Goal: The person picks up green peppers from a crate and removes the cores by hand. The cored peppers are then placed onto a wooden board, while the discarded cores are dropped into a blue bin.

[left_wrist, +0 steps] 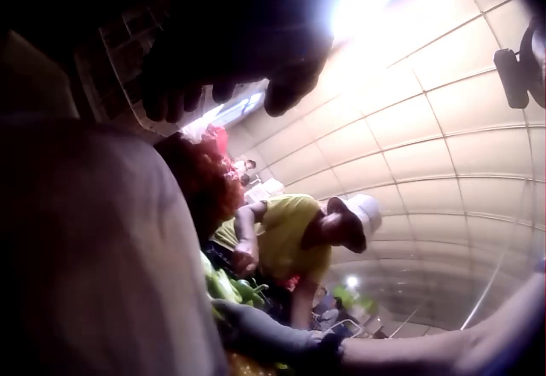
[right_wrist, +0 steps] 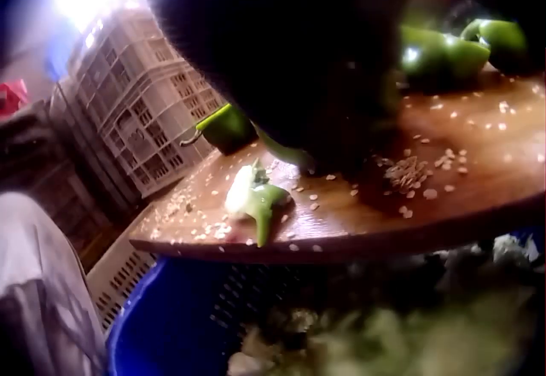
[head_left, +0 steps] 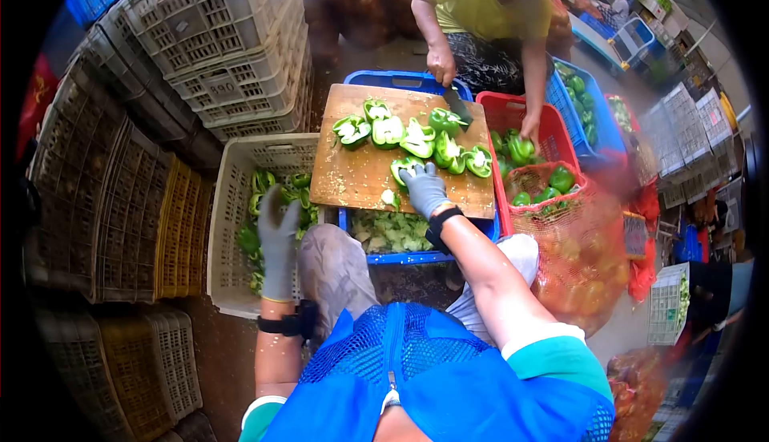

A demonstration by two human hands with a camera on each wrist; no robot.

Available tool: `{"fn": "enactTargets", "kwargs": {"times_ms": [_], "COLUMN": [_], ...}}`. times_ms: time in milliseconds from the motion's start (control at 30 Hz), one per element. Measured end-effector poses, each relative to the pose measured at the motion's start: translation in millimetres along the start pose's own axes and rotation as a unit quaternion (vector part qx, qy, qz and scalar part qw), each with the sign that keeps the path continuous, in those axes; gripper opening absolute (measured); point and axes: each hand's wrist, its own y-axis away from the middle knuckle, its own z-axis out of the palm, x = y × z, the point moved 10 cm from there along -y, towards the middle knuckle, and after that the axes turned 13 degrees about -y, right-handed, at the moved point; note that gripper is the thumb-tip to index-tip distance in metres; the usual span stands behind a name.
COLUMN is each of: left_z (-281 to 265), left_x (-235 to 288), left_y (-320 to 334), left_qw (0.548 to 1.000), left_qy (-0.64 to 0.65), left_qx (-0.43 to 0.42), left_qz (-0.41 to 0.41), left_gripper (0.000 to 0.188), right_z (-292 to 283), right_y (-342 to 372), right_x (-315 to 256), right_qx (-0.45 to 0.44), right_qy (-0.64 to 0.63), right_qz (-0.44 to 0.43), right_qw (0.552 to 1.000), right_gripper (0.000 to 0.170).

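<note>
My right hand (head_left: 426,189), in a grey glove, grips a halved green bell pepper (head_left: 403,169) on a wooden cutting board (head_left: 344,171). The hand is a dark shape in the right wrist view and hides most of that half. Near the board's front edge lies a cut-out pepper core (right_wrist: 260,204) with its stem, among scattered seeds. Several more pepper halves (head_left: 388,132) rest farther back on the board. My gloved left hand (head_left: 278,242), blurred, hangs with thumb and fingers spread over a pale plastic crate (head_left: 228,230) of cut peppers; nothing shows in it.
A person in a yellow top (head_left: 489,9) sits opposite, one hand on a knife (head_left: 457,108), the other at peppers in a red crate (head_left: 489,109). Beneath the board, a blue basket (head_left: 400,258) holds pepper scraps. Stacked crates (head_left: 216,33) rise at left; a red mesh bag (head_left: 573,258) stands right.
</note>
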Motion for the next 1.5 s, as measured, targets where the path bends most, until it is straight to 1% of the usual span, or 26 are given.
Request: {"fn": "enactTargets", "kwargs": {"times_ms": [100, 167, 233, 300, 333, 433, 600, 633, 667, 733, 767, 800, 833, 867, 900, 933, 1067, 1100, 1133, 1167, 1233, 1267, 1300, 1367, 1433, 1500], "left_z": [74.9, 122.4, 162.5, 216.4, 223.6, 224.4, 184.6, 174.0, 140.3, 56.4, 1.9, -25.5, -34.3, -49.5, -53.9, -40.1, 75.4, 112.1, 152.6, 183.1, 233.5, 254.5, 268.8, 281.0, 293.3, 273.2], "left_x": [5.4, 0.9, -15.9, -49.3, -39.2, -14.6, -17.1, -20.0, -38.1, -51.9, -57.7, -36.1, -34.3, -36.4, -34.7, -26.6, -4.8, 1.2, 8.9, 7.6, -24.9, -60.6, -62.4, -61.1, -89.9, -46.0], "left_y": [14.9, 36.7, 60.7, 83.5, 100.4, 101.3, 60.0, 58.3, 43.3, -1.3, -8.0, -18.8, -27.2, -28.6, -30.6, -32.9, -21.1, -11.4, -2.6, 7.0, 25.9, 46.0, 70.3, 94.2, 115.0, 125.3], "left_qw": [0.978, 0.926, 0.853, 0.72, 0.682, 0.75, 0.861, 0.825, 0.832, 0.897, 0.938, 0.978, 0.992, 0.986, 0.965, 0.966, 0.94, 0.905, 0.886, 0.846, 0.794, 0.788, 0.777, 0.831, 0.87, 0.811], "left_qy": [0.115, 0.238, 0.304, 0.479, 0.489, 0.466, 0.407, 0.454, 0.457, 0.388, 0.24, 0.089, -0.033, -0.146, -0.258, -0.259, -0.265, -0.333, -0.352, -0.433, -0.515, -0.456, -0.459, -0.292, -0.027, 0.148], "left_qx": [-0.153, -0.203, -0.26, -0.365, -0.396, -0.339, -0.079, -0.077, -0.026, 0.031, 0.149, 0.135, 0.059, 0.046, 0.032, 0.0, -0.194, -0.205, -0.279, -0.273, -0.283, -0.407, -0.39, -0.466, -0.472, -0.42], "left_qz": [-0.085, -0.209, -0.334, -0.345, -0.373, -0.326, -0.293, -0.328, -0.312, -0.208, -0.203, -0.135, -0.104, -0.063, -0.019, 0.007, 0.094, 0.165, 0.118, 0.148, 0.158, 0.079, 0.182, 0.085, -0.139, -0.38], "left_gripper": [0.047, 0.045, 0.044, 0.045, 0.044, 0.038, 0.023, 0.02, 0.013, 0.025, 0.04, 0.034, 0.051, 0.055, 0.059, 0.059, 0.048, 0.048, 0.051, 0.056, 0.062, 0.06, 0.055, 0.048, 0.043, 0.057], "right_z": [-3.9, -20.3, -25.9, -65.8, -78.0, -100.8, -129.0, -114.6, -99.4, -77.9, -61.7, -58.7, -67.9, -81.1, -85.7, -100.3, -68.5, -65.8, -64.8, -62.3, -51.9, -50.9, -50.3, -49.5, -41.6, -62.5], "right_y": [2.8, 23.3, 52.0, 92.3, 104.0, 124.1, 139.3, 133.3, 129.6, 118.4, 112.9, 104.8, 90.6, 70.4, 48.9, 34.9, -3.3, -8.0, -4.9, -3.2, 11.2, 20.7, 30.7, 47.2, 63.5, 73.4], "right_x": [-1.5, -12.2, -34.1, -85.2, -87.3, -79.4, -80.6, -64.0, -43.3, -13.3, 1.5, 17.8, 49.3, 78.0, 112.1, 138.2, 188.1, 188.4, 182.6, 175.0, 183.9, 181.9, 180.9, 183.9, 183.1, 132.6], "right_qx": [-0.057, -0.036, 0.006, -0.07, -0.045, 0.099, 0.283, 0.241, 0.198, 0.038, -0.057, -0.097, 0.044, 0.099, 0.075, 0.178, 0.076, 0.066, 0.035, 0.009, 0.025, 0.018, 0.01, -0.008, 0.025, 0.081], "right_qy": [-0.014, -0.177, -0.404, -0.409, -0.279, -0.261, -0.29, -0.304, -0.317, -0.343, -0.28, -0.285, -0.262, -0.218, -0.223, -0.149, -0.06, -0.042, -0.009, -0.013, -0.092, -0.108, -0.122, -0.177, -0.316, -0.468], "right_qz": [0.046, 0.052, -0.053, -0.074, -0.062, -0.096, -0.064, 0.01, 0.085, 0.163, 0.15, 0.134, 0.044, 0.023, 0.116, 0.106, 0.217, 0.227, 0.252, 0.224, 0.253, 0.256, 0.259, 0.279, 0.253, 0.153], "right_qw": [0.997, 0.982, 0.913, 0.907, 0.957, 0.955, 0.912, 0.922, 0.923, 0.925, 0.947, 0.944, 0.963, 0.971, 0.965, 0.967, 0.971, 0.971, 0.967, 0.974, 0.963, 0.96, 0.958, 0.944, 0.914, 0.867], "right_gripper": [0.04, 0.049, 0.054, 0.058, 0.059, 0.05, 0.044, 0.045, 0.047, 0.056, 0.065, 0.069, 0.069, 0.061, 0.049, 0.043, 0.047, 0.047, 0.047, 0.045, 0.047, 0.047, 0.048, 0.05, 0.056, 0.053]}}
